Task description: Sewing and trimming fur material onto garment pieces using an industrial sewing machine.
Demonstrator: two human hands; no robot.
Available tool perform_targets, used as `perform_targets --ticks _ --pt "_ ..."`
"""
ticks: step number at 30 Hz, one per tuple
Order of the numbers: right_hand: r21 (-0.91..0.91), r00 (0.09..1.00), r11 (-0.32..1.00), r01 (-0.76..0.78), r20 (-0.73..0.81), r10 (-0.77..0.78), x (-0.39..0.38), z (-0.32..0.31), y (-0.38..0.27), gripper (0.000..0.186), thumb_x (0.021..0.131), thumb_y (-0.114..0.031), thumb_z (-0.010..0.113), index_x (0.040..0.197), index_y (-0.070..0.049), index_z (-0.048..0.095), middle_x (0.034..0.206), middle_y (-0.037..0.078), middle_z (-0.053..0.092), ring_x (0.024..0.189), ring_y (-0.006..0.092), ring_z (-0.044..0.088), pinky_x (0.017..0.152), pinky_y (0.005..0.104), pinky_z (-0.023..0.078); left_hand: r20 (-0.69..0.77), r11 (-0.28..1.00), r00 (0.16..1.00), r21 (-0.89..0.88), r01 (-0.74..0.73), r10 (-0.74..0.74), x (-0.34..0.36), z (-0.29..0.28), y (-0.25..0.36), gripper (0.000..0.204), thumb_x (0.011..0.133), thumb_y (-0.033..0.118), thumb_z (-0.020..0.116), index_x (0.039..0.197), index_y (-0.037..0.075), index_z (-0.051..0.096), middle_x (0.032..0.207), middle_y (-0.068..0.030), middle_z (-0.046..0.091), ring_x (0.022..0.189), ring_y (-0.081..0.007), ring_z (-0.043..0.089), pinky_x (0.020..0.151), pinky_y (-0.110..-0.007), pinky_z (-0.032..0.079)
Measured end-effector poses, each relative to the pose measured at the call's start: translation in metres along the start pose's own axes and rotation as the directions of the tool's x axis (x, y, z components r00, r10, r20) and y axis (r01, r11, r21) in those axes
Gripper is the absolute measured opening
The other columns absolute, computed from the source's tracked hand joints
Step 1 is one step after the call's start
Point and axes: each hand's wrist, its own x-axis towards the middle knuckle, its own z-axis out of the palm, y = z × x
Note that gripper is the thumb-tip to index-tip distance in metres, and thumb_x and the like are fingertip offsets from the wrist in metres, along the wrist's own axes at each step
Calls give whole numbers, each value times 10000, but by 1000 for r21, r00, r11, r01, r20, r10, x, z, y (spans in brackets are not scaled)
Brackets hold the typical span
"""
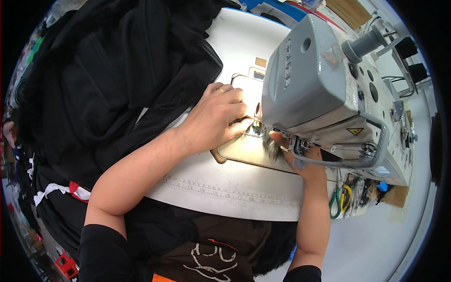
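dark fuzzy fabric piece (271,143) lies on the metal needle plate (244,150) under the grey sewing machine head (312,80).

head view: our left hand (221,115) rests on the plate, fingers curled narrow, tips pinching the fabric's edge just beside the needle area. our right hand (300,162) comes in under the machine head, mostly hidden; we cannot tell how its fingers stand. we judge the step to be feeding or setting the piece at the presser foot; the next move calls for steady guiding with fingertips kept off the needle line.

signs: a small yellow triangular warning sticker (355,131) on the machine's front face. a small tan rectangular label (260,62) on the white table (235,42). a printed ruler strip (225,188) runs along the table's near edge. green-handled snips (335,202) lie to the right. black cloth pile (117,70) left.
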Motion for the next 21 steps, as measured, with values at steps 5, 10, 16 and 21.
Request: perform_targets --ticks 5,10,16,21 --pt "252 972 939 -235 88 220 -29 7 77 404 1003 -193 741 1357 -5 685 1159 71 813 1094 169 767 944 331 597 -2 998 999 -46 -43 43 5 -4 4 184 851 144 829 927 66 681 1034 -71 616 1067 -272 629 1076 -466 440" --pt "-204 974 963 175 180 -138 1 -2 -31 289 1030 -282 694 1247 -101 754 1189 52 753 1149 263 713 1015 385 536 79 999 997 25 -27 25 -7 -10 5 170 891 174 810 956 84 680 1018 -69 612 1017 -280 630 953 -469 484" --pt "-109 890 886 450 -23 -455 -18 -4 -57 260 878 -65 811 1089 -112 666 1018 97 729 954 359 702 825 479 556 121 977 972 -101 -189 201 -27 -18 19 213 899 185 825 981 65 669 1008 -73 641 963 -287 639 851 -409 509" --pt "-53 874 875 480 -54 -483 -18 -6 -62 274 866 -55 808 1100 -117 679 985 84 716 909 344 711 760 451 568 99 974 972 -99 -203 212 -35 -26 29 244 884 139 843 1056 64 687 996 -77 674 938 -298 650 832 -417 521"
